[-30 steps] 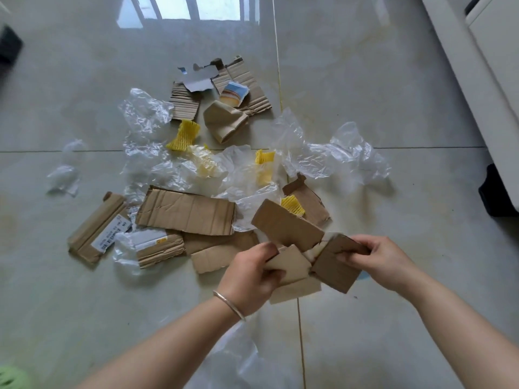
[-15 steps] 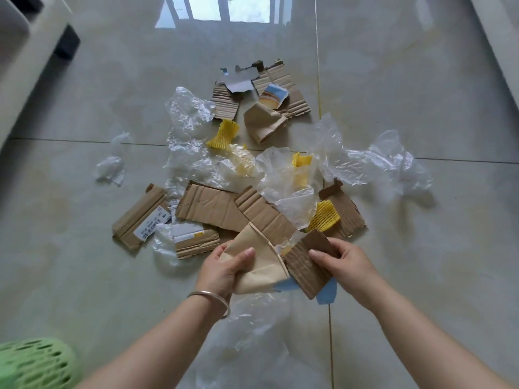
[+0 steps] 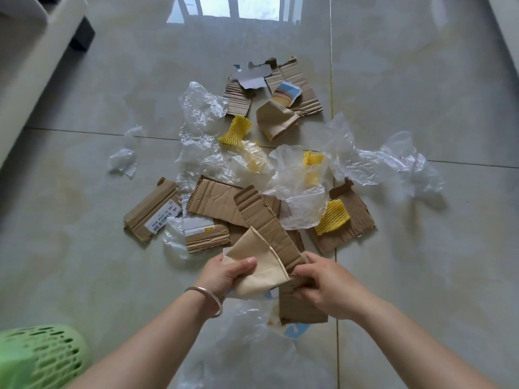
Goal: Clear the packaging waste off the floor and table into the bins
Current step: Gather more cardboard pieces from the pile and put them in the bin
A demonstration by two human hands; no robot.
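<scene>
A pile of packaging waste lies on the tiled floor: brown cardboard pieces [image 3: 213, 202], crumpled clear plastic film [image 3: 373, 164] and yellow foam netting [image 3: 332, 217]. My left hand [image 3: 224, 273] grips a flattened beige paper cup [image 3: 258, 265] together with a long corrugated cardboard strip [image 3: 264, 220]. My right hand [image 3: 323, 287] holds a darker cardboard piece [image 3: 303, 307] against that bundle, just above the floor. A clear plastic bag [image 3: 247, 332] lies under my forearms.
A green perforated plastic bin [image 3: 42, 357] stands at the bottom left. A pale furniture edge [image 3: 33, 66] with a dark foot runs along the upper left. More cardboard and a second flattened cup [image 3: 276, 119] lie at the far side of the pile.
The view has swung left, bringing the green bin further into sight. My hands have drawn together, and the right one has pulled its cardboard piece down under the bundle.
</scene>
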